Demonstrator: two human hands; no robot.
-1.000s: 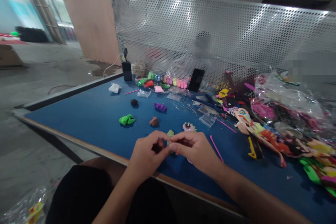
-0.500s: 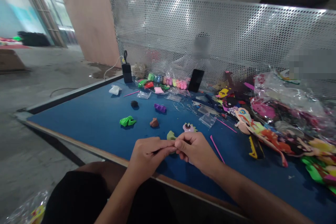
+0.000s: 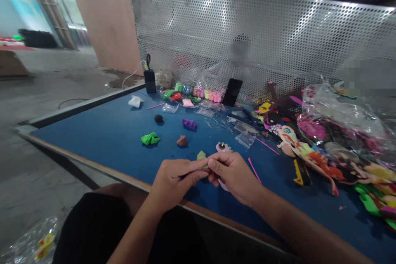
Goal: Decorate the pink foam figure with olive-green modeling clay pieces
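Observation:
My left hand (image 3: pixel 175 181) and my right hand (image 3: pixel 232 175) meet above the near part of the blue table, fingertips touching. Between their pinched fingers shows a small piece of green clay (image 3: pixel 205 167), mostly hidden. Just beyond the fingers lies an olive-green clay lump (image 3: pixel 201 155), partly covered by my hands. A pale pink clay figure (image 3: pixel 222 147) with one dark eye and a spiky yellow-green edge sits behind my right hand, which hides its lower part. A brown clay lump (image 3: pixel 182 140) rests farther back.
Green clay (image 3: pixel 150 138), black clay (image 3: pixel 159 118), purple clay (image 3: pixel 189 123) and white clay (image 3: pixel 135 101) lie on the blue table (image 3: pixel 102 128). Pink sticks (image 3: pixel 254 170) and a yellow-black cutter (image 3: pixel 300 172) are at right, beside piled clay figures (image 3: pixel 318 156). A phone (image 3: pixel 232 92) leans against the perforated screen.
My fingers have shifted slightly, and more of the green clay piece shows between them. The view has tilted down a little. Things on the table stay put.

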